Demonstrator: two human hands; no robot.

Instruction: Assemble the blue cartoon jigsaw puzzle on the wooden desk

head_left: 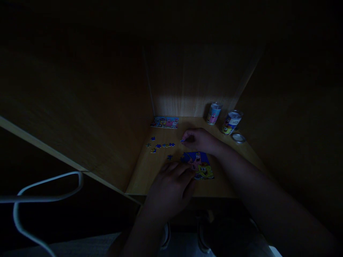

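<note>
Fingertips (183,140) of right hand (199,140) pinched a small blue jigsaw piece (182,141) above the part-built cartoon puzzle (199,164) mid-desk, left hand (171,185) spread flat on its near-left edge, loose blue pieces (160,145) lying far-left.

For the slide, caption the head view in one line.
Dim wooden desk: right hand pinches a puzzle piece above the half-built cartoon puzzle; left hand rests at its edge.

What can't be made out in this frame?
- Head view: part of the puzzle, hidden under the left hand.
- Piece in the right hand: too small; only a blue tip shows.
- Printing on the two cans: too dark, too small.
- Loose pieces: shapes too small.
</note>
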